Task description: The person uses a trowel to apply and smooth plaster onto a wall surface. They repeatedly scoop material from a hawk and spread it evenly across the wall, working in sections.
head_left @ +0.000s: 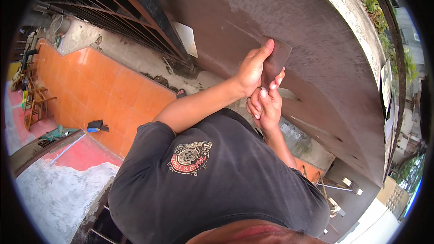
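Brown wall (325,58) behind, left hand (251,73) clasps dark sheet (279,57) beyond the curled right hand (268,109).

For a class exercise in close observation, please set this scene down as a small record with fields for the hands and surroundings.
Left hand: grips a dark flat piece, thumb against its face, fingertips showing at its right edge
Right hand: fingers curled, close below the piece; whether it grips it too is unclear
Clothing: dark T-shirt with a chest print
Beyond the hands: brown wall
Floor: orange tiles at left
Upper left: dark barred frame
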{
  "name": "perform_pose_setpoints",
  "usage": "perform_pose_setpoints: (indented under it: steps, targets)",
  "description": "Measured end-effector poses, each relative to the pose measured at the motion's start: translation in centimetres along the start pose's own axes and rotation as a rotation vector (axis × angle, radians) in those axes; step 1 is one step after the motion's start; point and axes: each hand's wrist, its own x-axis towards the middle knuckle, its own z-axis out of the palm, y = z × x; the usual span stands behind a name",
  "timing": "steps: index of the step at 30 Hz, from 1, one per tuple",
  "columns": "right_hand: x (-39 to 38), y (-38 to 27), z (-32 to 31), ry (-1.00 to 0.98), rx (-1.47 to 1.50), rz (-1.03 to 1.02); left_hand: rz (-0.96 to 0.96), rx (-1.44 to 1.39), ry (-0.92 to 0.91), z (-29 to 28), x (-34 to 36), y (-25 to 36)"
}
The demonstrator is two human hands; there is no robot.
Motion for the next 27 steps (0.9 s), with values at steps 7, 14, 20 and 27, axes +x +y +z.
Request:
perform_pose_setpoints:
  steps: [7,14,20,27]
  targets:
    - [0.3,0.2,1.4,0.010,-0.009,-0.027,0.002,0.032,0.045,0.7,-0.4,0.6]
    - [0.3,-0.8,2.5,0.060,-0.023,-0.006,0.052,-0.023,0.030,1.0,-0.4,1.3]
    - [0.4,-1.2,3.1,0.082,-0.040,-0.004,-0.045,-0.034,0.038,1.1,-0.4,1.4]
    - [-0.4,-1.4,3.4,0.140,-0.071,0.034,-0.090,-0.069,0.110,1.1,-0.7,1.0]
